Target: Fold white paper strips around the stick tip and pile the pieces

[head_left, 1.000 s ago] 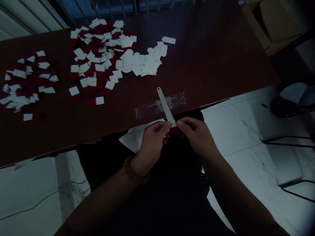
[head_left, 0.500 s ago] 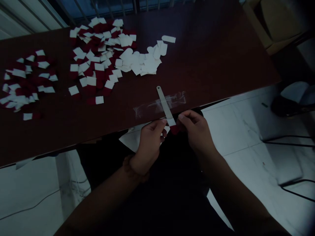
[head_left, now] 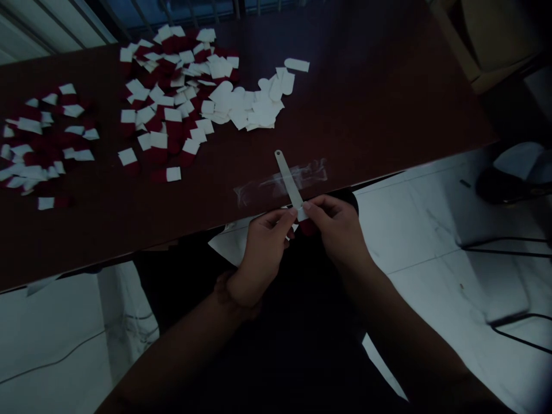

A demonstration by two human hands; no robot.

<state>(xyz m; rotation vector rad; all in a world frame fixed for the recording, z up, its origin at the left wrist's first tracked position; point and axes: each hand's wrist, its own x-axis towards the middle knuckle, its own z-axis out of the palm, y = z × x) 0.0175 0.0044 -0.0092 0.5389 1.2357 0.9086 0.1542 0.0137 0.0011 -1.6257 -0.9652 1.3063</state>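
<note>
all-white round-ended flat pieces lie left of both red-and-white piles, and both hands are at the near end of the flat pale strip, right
Not left: the head view shows the all-white flat pieces right of both red-and-white piles. The left hand and right hand are indeed at the near end of the flat pale strip.

Here's the left arm slanting in from 7 o'clock, the right arm from 4! Left hand aims at 1 o'clock, right hand at 11, tips nearly meeting, thumbs extended on top, fingers curled, both in a pinch.
</note>
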